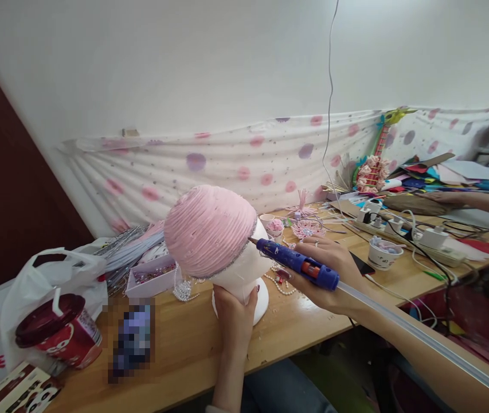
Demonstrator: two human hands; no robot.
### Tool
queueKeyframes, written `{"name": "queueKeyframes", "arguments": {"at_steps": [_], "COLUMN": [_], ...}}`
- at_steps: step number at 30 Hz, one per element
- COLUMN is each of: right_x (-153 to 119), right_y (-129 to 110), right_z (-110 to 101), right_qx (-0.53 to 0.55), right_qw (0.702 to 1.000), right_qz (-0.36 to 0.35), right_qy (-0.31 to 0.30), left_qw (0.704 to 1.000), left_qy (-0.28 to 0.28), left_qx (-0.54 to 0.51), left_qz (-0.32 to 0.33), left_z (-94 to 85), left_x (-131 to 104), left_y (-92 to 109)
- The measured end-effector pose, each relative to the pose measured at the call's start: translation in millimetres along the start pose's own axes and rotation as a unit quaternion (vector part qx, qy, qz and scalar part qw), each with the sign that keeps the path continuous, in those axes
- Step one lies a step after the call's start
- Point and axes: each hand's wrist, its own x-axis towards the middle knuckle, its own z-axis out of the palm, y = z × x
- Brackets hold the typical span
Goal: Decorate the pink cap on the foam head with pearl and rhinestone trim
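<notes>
A white foam mannequin head [241, 281] wears a pink yarn-covered cap [210, 229] edged with a silvery trim [235, 256]. Its neck is wrapped by the fingers of my left hand [235, 312], just above the round white base [262, 301]. My right hand [330, 275] grips a blue hot glue gun [298, 264] with a long clear glue stick [425, 335] running out of its back. The gun's nozzle is at the cap's trimmed edge; whether it touches I cannot tell.
Left are a red drink cup [66, 332], a white plastic bag [24, 287] and a box of beads [147, 277]. Bead strings [184, 287] lie behind the head. Right stand a paper cup [384, 253] and a power strip [437, 249] with cables. Another person's arm [476, 201] reaches in.
</notes>
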Motion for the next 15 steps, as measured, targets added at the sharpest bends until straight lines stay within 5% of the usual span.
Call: {"name": "queueKeyframes", "arguments": {"at_steps": [15], "right_x": [12], "right_y": [3], "right_z": [-6], "right_qx": [-0.024], "right_qw": [0.999], "right_qz": [0.023], "right_qy": [-0.004], "left_qw": [1.0], "left_qy": [0.002], "left_qx": [0.012], "left_qz": [-0.006], "left_z": [-1.3], "left_x": [0], "left_y": [3]}}
